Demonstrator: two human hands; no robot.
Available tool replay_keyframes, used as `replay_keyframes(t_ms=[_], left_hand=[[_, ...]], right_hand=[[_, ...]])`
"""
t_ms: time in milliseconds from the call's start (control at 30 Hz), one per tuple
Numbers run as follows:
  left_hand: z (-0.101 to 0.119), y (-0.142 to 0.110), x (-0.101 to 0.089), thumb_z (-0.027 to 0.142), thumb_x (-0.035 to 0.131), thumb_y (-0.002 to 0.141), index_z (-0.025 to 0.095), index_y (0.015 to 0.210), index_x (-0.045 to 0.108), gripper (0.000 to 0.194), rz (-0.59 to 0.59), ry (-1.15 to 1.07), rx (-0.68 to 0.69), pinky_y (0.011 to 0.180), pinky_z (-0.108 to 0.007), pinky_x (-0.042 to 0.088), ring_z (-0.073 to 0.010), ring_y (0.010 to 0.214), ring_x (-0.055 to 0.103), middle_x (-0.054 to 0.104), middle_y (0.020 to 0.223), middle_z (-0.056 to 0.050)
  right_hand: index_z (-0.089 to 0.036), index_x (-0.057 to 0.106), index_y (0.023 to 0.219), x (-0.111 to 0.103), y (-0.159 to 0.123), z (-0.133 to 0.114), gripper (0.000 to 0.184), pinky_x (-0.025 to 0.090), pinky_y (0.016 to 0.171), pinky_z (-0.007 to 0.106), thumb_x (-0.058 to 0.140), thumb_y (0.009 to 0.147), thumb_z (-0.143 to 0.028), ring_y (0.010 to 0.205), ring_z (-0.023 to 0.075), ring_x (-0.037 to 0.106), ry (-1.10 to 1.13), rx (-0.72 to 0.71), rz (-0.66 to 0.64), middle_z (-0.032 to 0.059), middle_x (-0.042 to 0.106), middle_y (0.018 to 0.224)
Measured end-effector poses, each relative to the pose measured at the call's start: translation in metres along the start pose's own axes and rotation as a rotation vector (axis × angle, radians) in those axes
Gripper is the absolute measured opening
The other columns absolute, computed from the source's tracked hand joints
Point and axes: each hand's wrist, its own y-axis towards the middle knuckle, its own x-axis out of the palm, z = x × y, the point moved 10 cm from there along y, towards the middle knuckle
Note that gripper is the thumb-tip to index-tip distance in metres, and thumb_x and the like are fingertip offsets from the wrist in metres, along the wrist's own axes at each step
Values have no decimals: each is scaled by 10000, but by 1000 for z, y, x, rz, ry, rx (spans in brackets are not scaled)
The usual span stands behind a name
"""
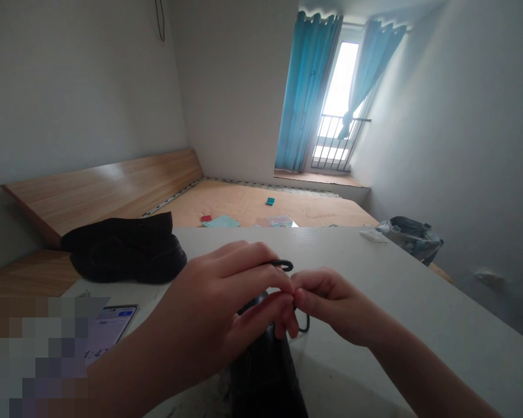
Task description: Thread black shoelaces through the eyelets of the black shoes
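A black leather shoe (pixel 265 371) stands on the white table in front of me, its upper part hidden behind my hands. Above it, my left hand (pixel 239 296) pinches a dark shoelace (pixel 282 265), and one loop of it sticks out over the fingers. My right hand (pixel 326 299) meets the left at the fingertips, thumb and forefinger closed on the same lace. Another bit of lace hangs in a curve just below the right fingertips. The exact crossing of the lace is covered by the fingers.
Another black shoe (pixel 126 249) rests at the table's left side, near a phone (pixel 113 328) with a lit screen. A small clear packet (pixel 373 235) lies on the white table (pixel 418 302) at the far right edge. Beyond are a bed (pixel 239 197) and a bag (pixel 414 235).
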Motion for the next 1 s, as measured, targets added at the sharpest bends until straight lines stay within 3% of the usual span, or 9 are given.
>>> replay_keyframes(t_ms=[133, 267, 333, 400, 567, 700, 800, 933, 1000], left_hand=[[-7, -6, -33, 178, 565, 879, 307, 1113, 630, 275, 212, -138, -109, 701, -195, 446, -104, 828, 544, 620, 1050, 23], [-36, -23, -65, 177, 520, 878, 351, 1232, 584, 400, 592, -576, -297, 620, -179, 475, -98, 791, 552, 576, 1248, 41], [-45, -26, -65, 144, 456, 876, 346, 1244, 576, 437, 659, -735, -361, 608, -181, 501, -126, 895, 604, 525, 1336, 49], [-50, -27, -57, 142, 387, 880, 346, 1227, 586, 450, 655, -834, -434, 650, -213, 540, -177, 1032, 612, 495, 1376, 55], [-53, -29, -30, 207, 423, 873, 415, 1219, 570, 429, 560, -859, -542, 840, -359, 567, -258, 1208, 531, 423, 1433, 109], [-62, -33, -7, 271, 478, 886, 461, 1270, 518, 430, 434, -857, -651, 1025, -434, 439, -269, 1280, 455, 402, 1448, 125], [-68, -34, 6, 281, 500, 880, 457, 1301, 487, 457, 357, -875, -736, 1092, -422, 350, -251, 1302, 427, 383, 1461, 130], [-71, -28, 6, 295, 452, 893, 383, 1399, 379, 519, 253, -739, -747, 1070, -388, 369, -232, 1301, 431, 329, 1500, 70], [-70, -22, 3, 307, 431, 890, 318, 1400, 397, 512, 114, -533, -694, 1039, -382, 394, -235, 1265, 472, 407, 1463, 8]], right_hand=[[-160, 617, 818, -6, -1, -22, 246, 386, 502, 217, 501, 943, -338, 515, 79, 495, 28, -41, 88, -40, 473, 590], [-206, 624, 831, -33, -12, -83, 203, 314, 477, 211, 492, 949, -306, 538, 81, 380, -283, -306, 450, -32, 455, 637], [-213, 646, 827, -31, -18, -110, 172, 324, 499, 213, 523, 932, -274, 579, 86, 385, -496, -438, 607, -19, 489, 696], [-215, 656, 847, -18, -7, -108, 149, 310, 478, 214, 541, 917, -279, 555, 85, 372, -572, -378, 590, -29, 464, 657], [-180, 662, 944, 23, 35, -27, 234, 264, 456, 218, 642, 825, -380, 509, 74, 322, -310, 61, 216, -67, 377, 569], [-136, 628, 744, 22, 43, -7, 277, 313, 544, 236, 596, 856, -387, 600, 86, 401, -183, 64, 167, -16, 518, 658], [-143, 593, 765, 16, 42, -5, 299, 297, 535, 226, 552, 886, -412, 589, 78, 388, -110, 58, 132, -24, 499, 660], [-143, 582, 788, 19, 39, 4, 297, 266, 505, 215, 589, 859, -431, 552, 74, 368, -25, 117, 58, -51, 443, 588], [-149, 567, 758, 16, 39, 11, 277, 269, 506, 216, 623, 834, -409, 545, 73, 369, -25, 148, 89, -50, 468, 586]])
